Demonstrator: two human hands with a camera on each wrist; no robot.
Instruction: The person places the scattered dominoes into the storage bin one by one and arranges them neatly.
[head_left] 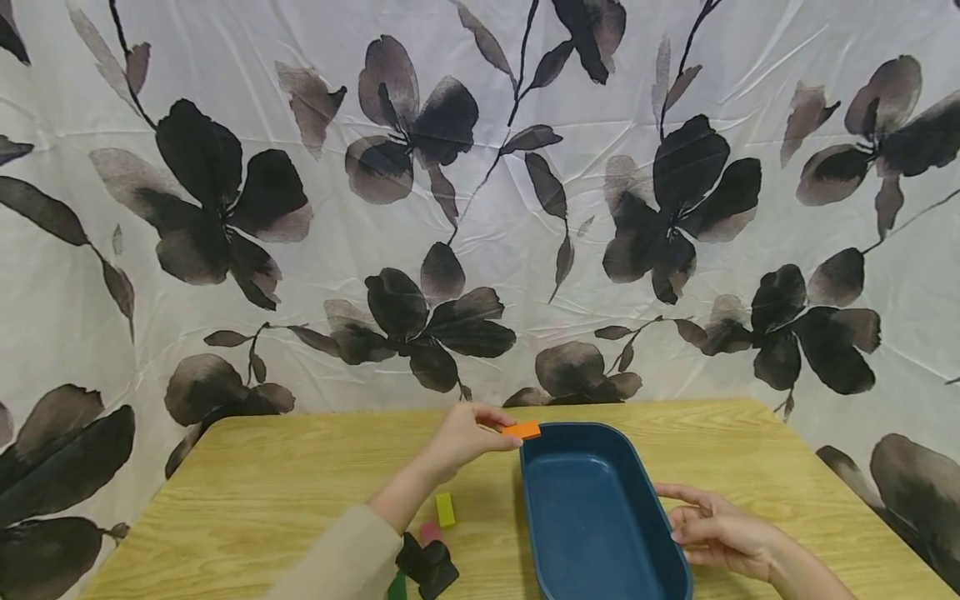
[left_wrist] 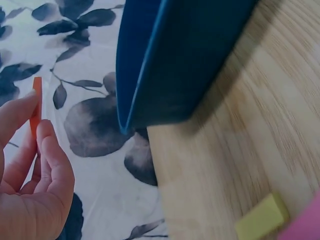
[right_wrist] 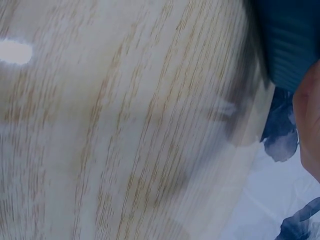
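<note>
My left hand (head_left: 467, 440) pinches a small flat orange block (head_left: 522, 430) between thumb and fingertips, over the far left corner of a deep blue tray (head_left: 600, 517). In the left wrist view the orange block (left_wrist: 36, 107) stands edge-on in the fingers, apart from the tray wall (left_wrist: 175, 75). My right hand (head_left: 723, 533) rests its fingers against the tray's outer right side, index finger extended along it. Only an edge of that hand (right_wrist: 309, 125) shows in the right wrist view, beside the tray (right_wrist: 287, 45).
Left of the tray, a yellow block (head_left: 445, 510) and a pink block (head_left: 430, 532) lie on the wooden table (head_left: 285, 483). Nearer to me are a black lobed object (head_left: 429, 568) and a green piece (head_left: 397, 587), partly cut off. A flower-printed cloth (head_left: 525, 250) hangs behind.
</note>
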